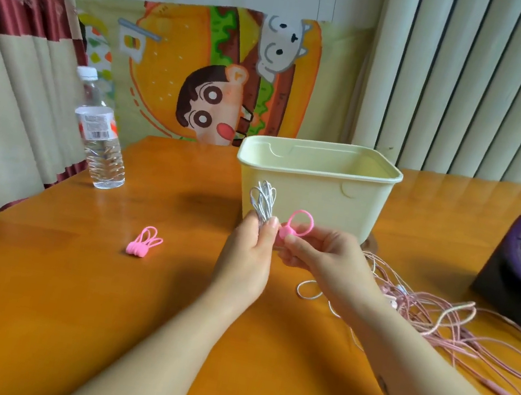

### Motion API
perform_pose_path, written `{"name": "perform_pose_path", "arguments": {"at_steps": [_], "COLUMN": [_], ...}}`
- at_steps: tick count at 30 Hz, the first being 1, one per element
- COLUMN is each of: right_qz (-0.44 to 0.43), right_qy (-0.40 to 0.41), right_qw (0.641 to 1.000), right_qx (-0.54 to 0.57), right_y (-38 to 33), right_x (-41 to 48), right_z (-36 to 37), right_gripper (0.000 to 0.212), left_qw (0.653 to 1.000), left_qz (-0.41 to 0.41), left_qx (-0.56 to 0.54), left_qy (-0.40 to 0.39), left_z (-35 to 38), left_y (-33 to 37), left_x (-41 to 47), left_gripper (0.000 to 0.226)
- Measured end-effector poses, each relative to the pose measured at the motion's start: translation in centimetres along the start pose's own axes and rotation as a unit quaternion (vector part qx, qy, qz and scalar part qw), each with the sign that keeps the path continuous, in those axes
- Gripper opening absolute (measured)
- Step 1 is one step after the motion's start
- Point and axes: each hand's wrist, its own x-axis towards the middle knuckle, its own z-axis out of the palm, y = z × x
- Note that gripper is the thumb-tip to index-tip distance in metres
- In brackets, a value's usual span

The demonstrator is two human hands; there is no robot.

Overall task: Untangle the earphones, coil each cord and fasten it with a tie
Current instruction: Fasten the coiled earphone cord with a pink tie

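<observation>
A: Where is the cord, and how do you hold it?

B: Your left hand (252,248) pinches the white coiled cord (262,205) at its lower end, fingers closed on the bundle, its loops standing upright in front of the cream bin (316,186). Your right hand (316,250) grips the pink tie (297,224) by its knob, its ring open, just beside the coil.

A: How will the cord handle?

B: It looks light, thin and springy; the loops will likely fan out if the pinch loosens. Keep hold at the waist of the coil, where the strands bunch. The tie appears soft and stretchy.

A: What else lies on the bench (59,301)?

B: A pink bundle of spare ties (143,243) lies to your left, well apart. The tangled pink earphones (459,323) sprawl on your right, not yet coiled.
</observation>
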Motion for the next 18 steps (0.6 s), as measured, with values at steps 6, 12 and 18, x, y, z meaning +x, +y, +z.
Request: {"name": "perform_pose_path", "arguments": {"at_steps": [6, 12, 18], "right_qz": [-0.014, 0.014, 0.014], "right_qy": [0.041, 0.024, 0.068], "right_qw": [0.992, 0.988, 0.994], "right_qx": [-0.115, -0.149, -0.086], "right_y": [0.7, 0.2, -1.2], "right_x": [0.3, 0.1, 0.2], "right_z": [0.3, 0.2, -1.1], "right_gripper": [0.012, 0.011, 0.017], "left_qw": [0.998, 0.993, 0.976], "left_qz": [-0.015, -0.038, -0.149], "left_qx": [-0.004, -0.012, -0.079], "left_qy": [-0.064, -0.111, -0.136], "left_z": [-1.2, -1.1, -3.2], "left_y": [-1.3, -1.4, -0.6], "left_x": [-0.3, -0.3, 0.3], "left_gripper": [0.022, 0.023, 0.026]}}
